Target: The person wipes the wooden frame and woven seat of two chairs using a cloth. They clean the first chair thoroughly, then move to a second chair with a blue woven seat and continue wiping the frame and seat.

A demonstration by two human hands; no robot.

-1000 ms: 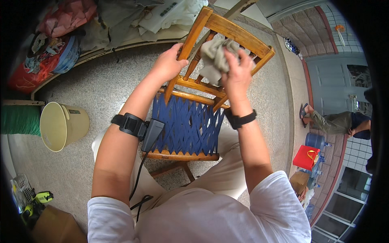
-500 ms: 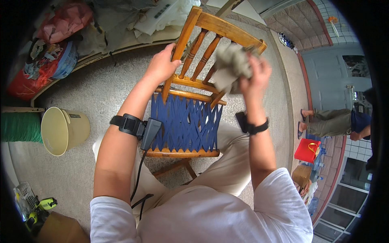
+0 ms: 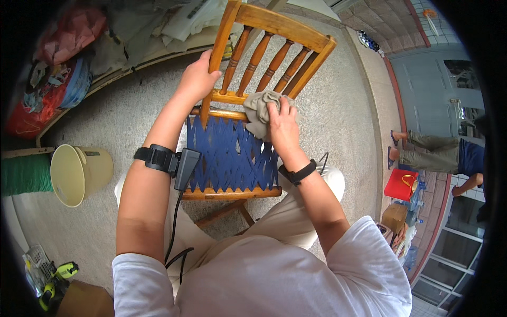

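Before me stands a small wooden chair (image 3: 287, 25) with turned back spindles and a seat of woven blue straps (image 3: 227, 153). My left hand (image 3: 198, 79) is wrapped round the left post of its backrest, the fingertips hidden behind the wood. In my right hand (image 3: 284, 124) is a crumpled grey-beige cloth (image 3: 259, 108), pressed against the lower right of the backrest where it meets the seat. The cloth covers part of the lower rail and the seat's back bar. Both forearms wear black straps, the left one with a dark box and cable.
A cream bucket (image 3: 82, 177) stands on the floor at left, beside a green roll (image 3: 26, 173). Bags and plastic sheets lie on a low platform at upper left. At right are a red bag (image 3: 400, 185), a cardboard box (image 3: 394, 217) and another person standing (image 3: 430, 152).
My right hand has brought the cloth down and left, from the upper right of the backrest to its lower rail. My left hand still grips the post. The chair appears slightly further left and higher.
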